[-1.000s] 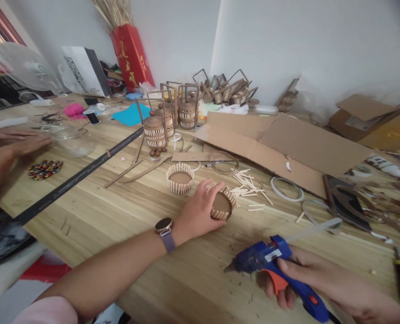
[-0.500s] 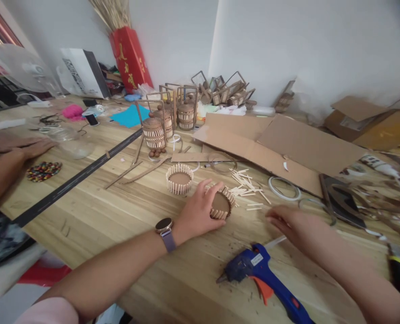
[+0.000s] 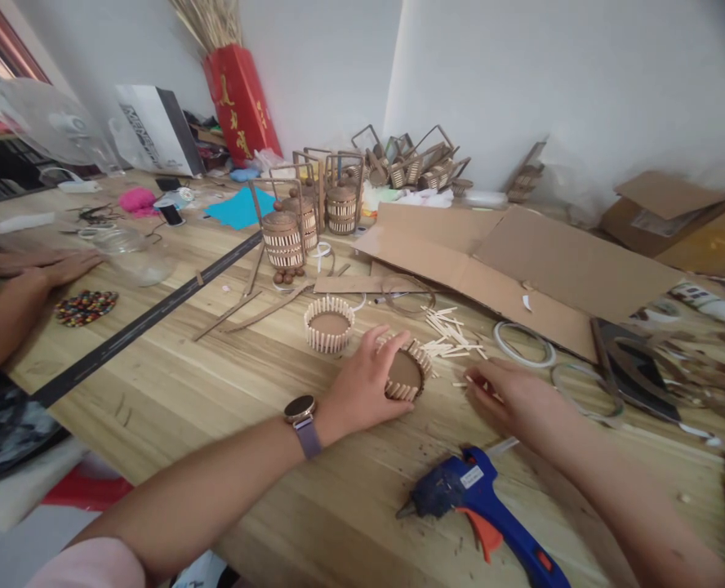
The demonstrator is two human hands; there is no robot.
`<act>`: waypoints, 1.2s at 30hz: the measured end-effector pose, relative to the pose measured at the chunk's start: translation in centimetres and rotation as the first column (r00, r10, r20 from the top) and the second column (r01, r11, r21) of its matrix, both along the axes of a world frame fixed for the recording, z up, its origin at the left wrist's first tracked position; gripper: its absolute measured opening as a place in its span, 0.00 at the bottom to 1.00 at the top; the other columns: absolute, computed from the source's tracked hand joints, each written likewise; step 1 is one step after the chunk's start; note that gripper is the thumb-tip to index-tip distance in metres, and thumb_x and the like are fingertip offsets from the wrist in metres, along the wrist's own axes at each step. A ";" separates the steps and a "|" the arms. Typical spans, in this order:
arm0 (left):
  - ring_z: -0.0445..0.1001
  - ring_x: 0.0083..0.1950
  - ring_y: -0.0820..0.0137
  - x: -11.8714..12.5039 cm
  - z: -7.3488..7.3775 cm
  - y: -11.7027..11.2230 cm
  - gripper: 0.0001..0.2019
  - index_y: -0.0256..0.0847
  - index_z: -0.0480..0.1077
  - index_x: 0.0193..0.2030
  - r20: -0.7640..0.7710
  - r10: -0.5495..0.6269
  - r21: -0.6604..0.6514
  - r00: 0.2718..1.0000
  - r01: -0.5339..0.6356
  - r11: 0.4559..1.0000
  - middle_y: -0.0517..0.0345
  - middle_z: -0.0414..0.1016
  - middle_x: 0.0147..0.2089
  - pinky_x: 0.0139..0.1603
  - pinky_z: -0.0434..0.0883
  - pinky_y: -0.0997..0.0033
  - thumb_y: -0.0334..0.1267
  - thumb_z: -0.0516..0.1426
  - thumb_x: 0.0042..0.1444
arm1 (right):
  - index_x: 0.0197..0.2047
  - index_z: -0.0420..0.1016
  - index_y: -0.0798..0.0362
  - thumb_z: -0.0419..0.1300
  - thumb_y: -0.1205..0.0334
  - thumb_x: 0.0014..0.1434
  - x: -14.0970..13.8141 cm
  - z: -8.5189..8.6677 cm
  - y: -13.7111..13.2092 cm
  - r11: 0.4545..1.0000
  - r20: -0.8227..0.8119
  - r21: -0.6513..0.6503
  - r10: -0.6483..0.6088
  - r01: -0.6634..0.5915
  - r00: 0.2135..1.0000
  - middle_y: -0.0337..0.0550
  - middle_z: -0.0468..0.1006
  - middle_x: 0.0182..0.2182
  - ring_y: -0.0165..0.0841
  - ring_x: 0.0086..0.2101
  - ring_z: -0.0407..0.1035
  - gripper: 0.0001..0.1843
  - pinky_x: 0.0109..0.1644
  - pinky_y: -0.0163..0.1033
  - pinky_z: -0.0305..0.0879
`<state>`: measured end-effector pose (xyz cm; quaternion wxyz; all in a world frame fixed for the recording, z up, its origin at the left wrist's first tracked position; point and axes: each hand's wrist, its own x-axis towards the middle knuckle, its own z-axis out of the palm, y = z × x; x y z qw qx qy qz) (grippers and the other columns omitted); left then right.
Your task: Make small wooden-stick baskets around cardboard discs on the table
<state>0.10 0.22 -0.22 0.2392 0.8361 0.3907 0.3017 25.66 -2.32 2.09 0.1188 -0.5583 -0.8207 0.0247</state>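
My left hand (image 3: pixel 362 384) grips a small round stick basket (image 3: pixel 406 374), tilted on its side on the wooden table (image 3: pixel 215 400). My right hand (image 3: pixel 509 396) reaches to loose wooden sticks (image 3: pixel 451 341) just right of that basket, its fingertips pinching at one stick on the table. A blue hot glue gun (image 3: pixel 478 510) lies on the table near me, below my right wrist. A second stick basket (image 3: pixel 329 323) stands upright to the left of the held one.
Flattened cardboard (image 3: pixel 522 261) lies behind the sticks, with white rings (image 3: pixel 525 345) beside it. Finished little lanterns (image 3: pixel 282 238) stand mid-table. Another person's hands (image 3: pixel 37 265) rest at the left by a bead pile (image 3: pixel 84 307) and a black ruler (image 3: pixel 148 318).
My right hand put the glue gun down on the table and moved left to the loose sticks. My left hand kept its hold on the basket.
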 end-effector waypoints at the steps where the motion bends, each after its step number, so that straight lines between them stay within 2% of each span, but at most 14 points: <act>1: 0.55 0.71 0.48 0.0 0.0 0.0 0.48 0.46 0.50 0.68 0.001 0.002 -0.002 1.000 -0.002 1.000 0.39 0.50 0.70 0.69 0.57 0.40 0.37 0.71 0.43 | 0.33 0.72 0.51 0.48 0.58 0.64 -0.4 0.7 -0.3 1.000 -0.039 -0.025 -0.007 0.006 0.999 0.44 0.76 0.27 0.34 0.27 0.70 0.14 0.32 0.37 0.65; 3: 0.54 0.71 0.49 0.0 0.1 0.0 0.48 0.47 0.50 0.68 0.002 0.007 -0.002 1.000 -0.007 1.000 0.40 0.50 0.70 0.69 0.58 0.40 0.37 0.71 0.43 | 0.35 0.72 0.50 0.50 0.55 0.64 -1.6 1.9 -1.0 0.992 -0.172 -0.127 -0.035 0.014 0.984 0.41 0.78 0.28 0.33 0.27 0.71 0.13 0.31 0.36 0.65; 6: 0.54 0.72 0.49 -0.1 0.1 0.0 0.48 0.45 0.51 0.68 -0.002 0.005 0.001 1.000 -0.005 1.000 0.39 0.51 0.70 0.69 0.57 0.41 0.37 0.71 0.43 | 0.35 0.73 0.49 0.52 0.51 0.62 -3.7 3.0 -1.9 0.952 -0.375 -0.305 -0.123 0.003 0.919 0.38 0.78 0.26 0.32 0.27 0.70 0.13 0.30 0.35 0.65; 10: 0.54 0.71 0.48 -0.1 0.0 0.1 0.48 0.41 0.51 0.68 0.000 -0.001 0.002 1.000 0.001 1.000 0.36 0.51 0.69 0.69 0.58 0.42 0.38 0.71 0.43 | 0.34 0.74 0.48 0.52 0.53 0.60 -5.8 2.8 -2.4 0.942 -0.439 -0.336 -0.145 -0.012 0.887 0.36 0.78 0.24 0.32 0.25 0.70 0.12 0.30 0.35 0.63; 19: 0.54 0.71 0.47 0.0 -0.1 0.2 0.46 0.41 0.52 0.68 0.032 -0.011 0.002 0.999 0.010 1.000 0.36 0.52 0.69 0.68 0.59 0.42 0.37 0.70 0.44 | 0.34 0.74 0.48 0.51 0.57 0.61 -6.5 1.4 -2.3 0.979 -0.410 -0.203 -0.063 -0.024 0.910 0.36 0.79 0.24 0.33 0.24 0.71 0.11 0.29 0.35 0.64; 23: 0.55 0.71 0.49 0.0 -0.1 0.3 0.46 0.42 0.52 0.68 0.028 -0.008 0.018 1.000 0.008 1.000 0.36 0.52 0.69 0.68 0.60 0.42 0.38 0.69 0.45 | 0.36 0.74 0.49 0.51 0.59 0.63 -6.2 0.8 -2.3 0.987 -0.395 -0.158 -0.027 -0.039 0.918 0.40 0.80 0.30 0.35 0.30 0.73 0.11 0.34 0.37 0.66; 26: 0.56 0.71 0.48 0.0 -0.2 0.2 0.46 0.42 0.52 0.68 0.016 -0.009 0.014 1.000 0.009 1.000 0.37 0.53 0.69 0.67 0.61 0.42 0.38 0.69 0.44 | 0.38 0.75 0.50 0.51 0.60 0.66 -5.8 0.2 -2.1 0.997 -0.328 -0.046 0.047 -0.066 0.944 0.45 0.77 0.34 0.37 0.35 0.72 0.11 0.38 0.39 0.67; 30: 0.55 0.71 0.49 0.0 -0.1 0.2 0.46 0.41 0.52 0.68 0.006 -0.010 0.017 1.000 0.010 1.000 0.36 0.52 0.69 0.67 0.61 0.44 0.38 0.69 0.44 | 0.40 0.75 0.52 0.51 0.61 0.68 -5.4 -0.3 -2.0 0.983 -0.143 0.131 0.151 -0.133 0.978 0.45 0.73 0.33 0.36 0.34 0.71 0.12 0.36 0.38 0.67; 33: 0.55 0.71 0.49 0.0 -0.1 0.1 0.45 0.41 0.52 0.68 0.007 -0.009 0.023 1.000 0.009 1.000 0.37 0.52 0.69 0.67 0.61 0.43 0.39 0.68 0.46 | 0.39 0.75 0.52 0.51 0.61 0.68 -5.5 -0.5 -1.9 0.960 -0.052 0.241 0.162 -0.145 0.985 0.44 0.72 0.31 0.35 0.31 0.69 0.12 0.33 0.37 0.64; 36: 0.55 0.71 0.49 0.0 -0.1 0.1 0.45 0.41 0.51 0.68 0.014 -0.016 0.030 1.000 0.015 0.999 0.36 0.52 0.69 0.68 0.60 0.42 0.38 0.68 0.46 | 0.39 0.76 0.53 0.51 0.61 0.68 -5.6 -0.6 -1.9 0.943 -0.024 0.300 0.156 -0.142 0.987 0.44 0.72 0.30 0.35 0.30 0.67 0.13 0.34 0.37 0.62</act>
